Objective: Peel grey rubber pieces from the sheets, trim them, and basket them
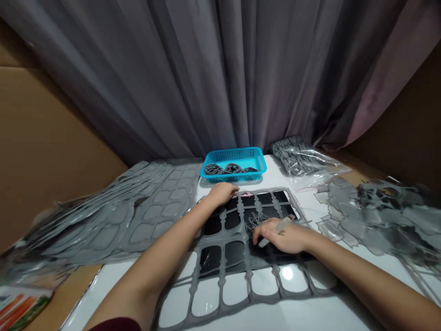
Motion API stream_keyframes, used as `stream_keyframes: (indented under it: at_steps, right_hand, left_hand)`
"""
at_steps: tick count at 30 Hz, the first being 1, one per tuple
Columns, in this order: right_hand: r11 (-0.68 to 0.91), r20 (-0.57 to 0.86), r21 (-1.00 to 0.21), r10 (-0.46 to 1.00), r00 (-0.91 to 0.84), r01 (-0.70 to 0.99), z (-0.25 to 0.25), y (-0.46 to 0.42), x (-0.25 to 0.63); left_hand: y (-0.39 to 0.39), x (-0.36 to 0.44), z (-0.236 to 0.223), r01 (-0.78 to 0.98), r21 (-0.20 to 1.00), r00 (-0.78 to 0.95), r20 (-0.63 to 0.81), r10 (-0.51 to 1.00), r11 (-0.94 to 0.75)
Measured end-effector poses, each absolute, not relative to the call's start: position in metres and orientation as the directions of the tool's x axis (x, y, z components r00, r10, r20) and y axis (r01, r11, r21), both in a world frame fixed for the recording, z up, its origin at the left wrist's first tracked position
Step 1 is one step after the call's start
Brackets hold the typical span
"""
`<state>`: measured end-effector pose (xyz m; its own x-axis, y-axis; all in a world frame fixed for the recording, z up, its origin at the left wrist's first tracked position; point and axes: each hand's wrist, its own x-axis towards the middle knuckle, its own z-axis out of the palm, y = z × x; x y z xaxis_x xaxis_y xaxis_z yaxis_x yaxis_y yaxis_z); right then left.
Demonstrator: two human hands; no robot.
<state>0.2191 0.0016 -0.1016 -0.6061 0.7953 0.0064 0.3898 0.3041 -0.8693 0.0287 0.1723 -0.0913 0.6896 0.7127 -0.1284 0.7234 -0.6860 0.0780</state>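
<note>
My left hand (222, 193) lies flat on the top edge of a grey rubbery lattice sheet (223, 271), holding nothing. The sheet has rounded window-like openings and lies partly over a black mat (213, 225). My right hand (280, 236) grips a slim pale tool (279, 231), possibly a plastic or metal blade, though its tip is hidden. Its fingers are over the black mat, just below a small tangle of thin grey trimmings (257, 219).
A turquoise plastic basket (234, 158) holds grey looped scraps at the back of the white table (193, 285). Beside it lies a clear bag of grey material (299, 158). Piles of grey lattice sheets (110, 216) (375, 216) spread left and right. Cardboard and a grey curtain surround the table.
</note>
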Motion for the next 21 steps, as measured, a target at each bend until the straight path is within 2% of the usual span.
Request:
stream_keyframes:
  at_steps: [10,21]
  right_hand:
    - [0.138,-0.054,-0.946,0.826,-0.562,0.293,-0.114,0.011,0.219]
    - [0.212,-0.017,-0.911,0.836,-0.548,0.352,-0.116,0.005,0.214]
  left_hand:
    - [0.18,0.023,-0.093,0.753,0.004,0.651,-0.142,0.745,-0.657]
    - [0.192,0.025,-0.087,0.649,0.166,0.758,-0.225,0.613,-0.742]
